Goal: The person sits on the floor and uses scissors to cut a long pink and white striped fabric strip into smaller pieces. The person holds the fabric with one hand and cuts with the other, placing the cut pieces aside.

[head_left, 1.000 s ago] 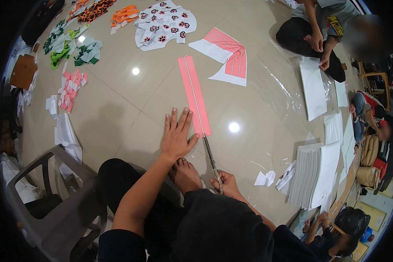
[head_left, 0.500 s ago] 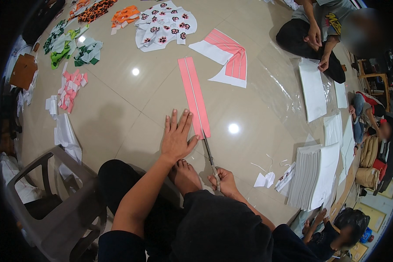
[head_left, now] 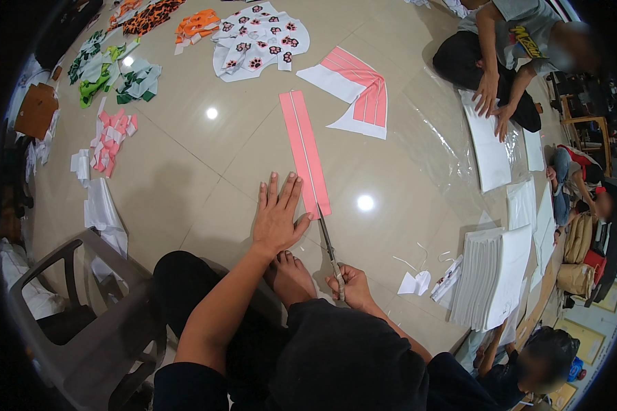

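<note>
A long pink fabric strip (head_left: 298, 147) with a white line down its middle lies flat on the tiled floor ahead of me. My left hand (head_left: 277, 214) is spread flat, its fingers along the left edge of the strip's near end. In my right hand (head_left: 352, 286) are the handles of long scissors (head_left: 329, 240). Their blade tips reach the near end of the strip, by the white line. Farther off lie a pink and white striped fabric piece (head_left: 353, 85) and a white cloth with paw prints (head_left: 260, 42).
Pink scraps (head_left: 111, 140), green scraps (head_left: 103, 75) and orange scraps (head_left: 197, 27) lie on the left. A grey plastic chair (head_left: 89, 322) stands at my left. On the right is a stack of white sheets (head_left: 490, 277); beyond it a seated person (head_left: 493, 82) handles white sheets.
My hands, the scissors and the strip look almost unmoved. The person at the far right now has both hands lower on the white sheet, and the person at lower right has leaned forward.
</note>
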{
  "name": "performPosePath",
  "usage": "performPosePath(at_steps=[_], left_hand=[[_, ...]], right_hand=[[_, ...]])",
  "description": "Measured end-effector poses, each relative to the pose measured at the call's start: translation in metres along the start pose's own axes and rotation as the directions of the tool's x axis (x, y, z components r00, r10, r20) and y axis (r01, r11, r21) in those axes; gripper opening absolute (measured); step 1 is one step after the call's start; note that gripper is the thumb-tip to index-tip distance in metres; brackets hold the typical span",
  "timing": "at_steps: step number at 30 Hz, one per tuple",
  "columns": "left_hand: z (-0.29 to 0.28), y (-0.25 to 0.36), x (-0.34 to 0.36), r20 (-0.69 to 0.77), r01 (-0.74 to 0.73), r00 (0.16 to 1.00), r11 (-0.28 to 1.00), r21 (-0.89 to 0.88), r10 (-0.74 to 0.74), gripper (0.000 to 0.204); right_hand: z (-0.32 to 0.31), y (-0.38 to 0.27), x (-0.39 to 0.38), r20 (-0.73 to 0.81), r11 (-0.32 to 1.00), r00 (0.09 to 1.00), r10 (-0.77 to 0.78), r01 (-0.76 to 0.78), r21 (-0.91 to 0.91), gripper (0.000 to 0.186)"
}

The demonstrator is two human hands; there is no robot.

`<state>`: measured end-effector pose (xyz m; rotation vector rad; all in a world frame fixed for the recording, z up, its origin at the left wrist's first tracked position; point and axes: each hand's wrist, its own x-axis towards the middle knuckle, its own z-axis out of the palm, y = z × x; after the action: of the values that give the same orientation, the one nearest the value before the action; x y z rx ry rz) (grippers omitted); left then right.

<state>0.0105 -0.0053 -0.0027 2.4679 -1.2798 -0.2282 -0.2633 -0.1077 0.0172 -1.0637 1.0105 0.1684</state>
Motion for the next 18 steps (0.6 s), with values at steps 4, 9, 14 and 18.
performPosePath(at_steps=[4,9,14,18], left_hand=[[-0.001,0.000,-0.001,0.003,0.003,1.000,1.000,-0.001,-0.003,0.088],[-0.001,0.000,-0.001,-0.008,0.002,1.000,1.000,0.002,-0.002,0.087],[-0.001,0.000,-0.001,-0.006,0.004,1.000,1.000,-0.008,-0.005,0.087],[0.001,-0.001,-0.001,-0.011,0.005,1.000,1.000,-0.010,-0.005,0.087]], right_hand=[[0.001,-0.001,-0.002,0.008,1.000,1.000,0.003,-0.003,0.013,0.030],[0.001,-0.006,-0.003,0.012,1.000,1.000,0.007,-0.006,-0.027,0.030],[0.005,-0.013,0.003,0.010,0.999,1.000,-0.022,0.022,-0.049,0.030],[0.008,-0.018,0.009,0.008,0.997,1.000,-0.025,0.025,-0.073,0.031]])
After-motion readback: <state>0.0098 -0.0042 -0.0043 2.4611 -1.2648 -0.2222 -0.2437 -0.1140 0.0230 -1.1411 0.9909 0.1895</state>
